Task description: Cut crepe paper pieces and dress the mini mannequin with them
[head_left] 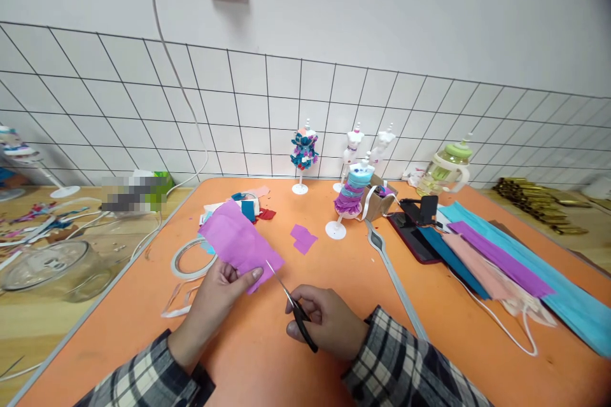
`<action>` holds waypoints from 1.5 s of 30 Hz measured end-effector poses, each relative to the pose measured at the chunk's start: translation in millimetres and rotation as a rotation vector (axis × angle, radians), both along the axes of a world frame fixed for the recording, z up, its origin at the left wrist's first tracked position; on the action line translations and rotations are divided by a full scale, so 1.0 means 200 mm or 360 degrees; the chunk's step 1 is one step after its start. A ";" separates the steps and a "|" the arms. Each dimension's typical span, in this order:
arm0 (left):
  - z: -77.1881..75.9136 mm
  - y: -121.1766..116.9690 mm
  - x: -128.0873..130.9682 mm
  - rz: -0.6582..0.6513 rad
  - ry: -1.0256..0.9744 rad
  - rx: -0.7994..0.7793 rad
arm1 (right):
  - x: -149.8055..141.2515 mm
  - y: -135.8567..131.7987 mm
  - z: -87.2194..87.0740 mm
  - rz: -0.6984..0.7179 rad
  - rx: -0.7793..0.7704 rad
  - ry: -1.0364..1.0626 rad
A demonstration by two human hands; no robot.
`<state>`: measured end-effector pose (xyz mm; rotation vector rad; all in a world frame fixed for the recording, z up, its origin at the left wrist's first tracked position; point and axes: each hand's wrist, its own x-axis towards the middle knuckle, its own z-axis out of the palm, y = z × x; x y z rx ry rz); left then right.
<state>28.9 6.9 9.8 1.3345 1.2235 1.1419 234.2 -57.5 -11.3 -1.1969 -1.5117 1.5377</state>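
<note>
My left hand (223, 285) pinches the near edge of a purple sheet (237, 236), thin like crepe paper or fabric, and holds it above the table. In my right hand (329, 318) is a pair of scissors (300, 318) with black handles. Their tips touch or lie just beside the sheet's right corner; I cannot tell whether they are cutting. A small purple scrap (303, 239) lies on the table beyond the scissors. Past it stands a small dress form (353, 194) wrapped in blue and purple layers.
The orange table (267, 362) holds a tape roll (191, 259) on the left. Another decorated dress form (304, 152) stands near the tiled wall. To the right are folded coloured sheets (501, 254), a phone (413, 238) and a green-lidded jug (446, 168).
</note>
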 end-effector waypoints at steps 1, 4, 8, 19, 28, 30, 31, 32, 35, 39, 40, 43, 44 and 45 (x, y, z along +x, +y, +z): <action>0.00 0.00 0.00 0.0000 0.0010 0.0006 | 0.00 0.00 0.00 -0.0012 -0.0006 0.0001; 0.00 0.00 0.00 -0.0014 0.0015 0.0011 | 0.00 0.00 0.01 -0.0040 -0.0017 0.0010; 0.02 -0.01 0.01 0.0017 0.0013 0.0012 | 0.00 0.00 0.02 -0.0068 -0.0029 0.0039; 0.01 -0.01 0.01 0.0085 -0.0046 -0.0018 | 0.01 0.00 -0.01 -0.0062 0.0023 -0.0077; 0.00 -0.01 0.01 0.0100 0.0002 0.0027 | 0.01 -0.01 0.00 0.0006 0.0099 -0.0203; -0.01 -0.01 0.01 0.0183 0.0092 0.0031 | 0.01 -0.02 0.00 0.0008 0.0121 -0.0254; -0.01 -0.01 0.01 0.0223 0.0131 0.0035 | 0.01 -0.02 0.00 0.0007 0.0126 -0.0267; -0.01 -0.01 0.01 0.0255 0.0156 0.0041 | 0.01 -0.02 0.00 0.0003 0.0133 -0.0278; 0.01 -0.02 0.02 0.0279 0.0157 0.0054 | 0.01 -0.02 -0.01 -0.0004 0.0148 -0.0300; 0.03 -0.02 0.03 0.0240 0.0093 0.0079 | 0.00 -0.02 -0.04 -0.0001 0.0166 -0.0319; 0.03 -0.02 0.03 0.0223 0.0083 0.0084 | 0.00 -0.02 -0.04 -0.0008 0.0166 -0.0318; 0.02 -0.02 0.03 0.0177 0.0056 0.0101 | 0.00 -0.01 -0.04 -0.0016 0.0139 -0.0292; 0.02 -0.02 0.03 0.0157 0.0046 0.0101 | 0.00 -0.01 -0.04 -0.0014 0.0130 -0.0285; 0.01 -0.02 0.03 0.0142 0.0034 0.0100 | 0.00 -0.01 -0.03 -0.0012 0.0122 -0.0279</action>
